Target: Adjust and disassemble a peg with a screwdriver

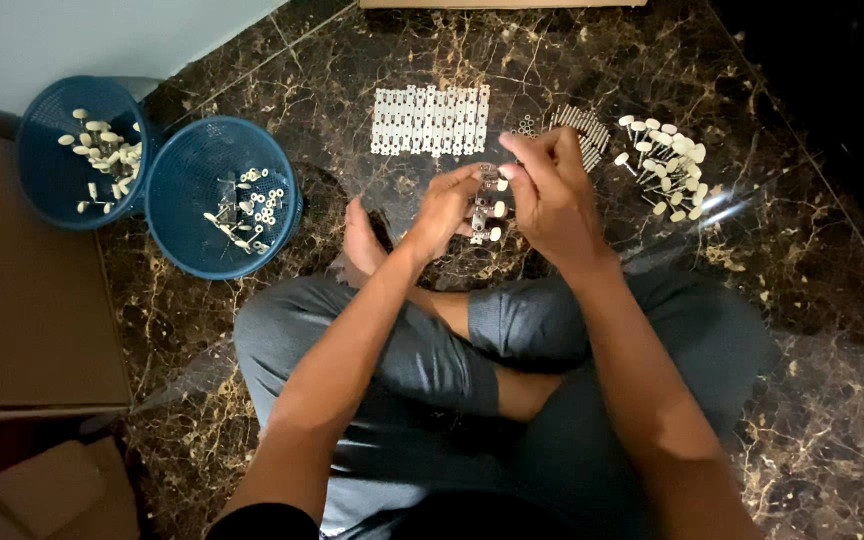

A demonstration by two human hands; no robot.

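Note:
My left hand [444, 208] and my right hand [550, 190] meet above my crossed legs, both gripping a small metal plate with cream-knobbed pegs [487, 208] fitted on it. My right hand's fingertips pinch at the plate's top end. On the dark marble floor just beyond lie a row of flat metal plates [430, 120], a small cluster of metal nuts [524, 126], a bundle of metal pins [584, 130] and a pile of cream-knobbed pegs [667, 165].
Two blue plastic baskets stand at the left: the far one [57, 180] holds cream knobs, the nearer one [192, 190] holds small assembled parts. A cardboard box [22, 290] sits at the left edge. My bare foot [362, 240] rests on the floor.

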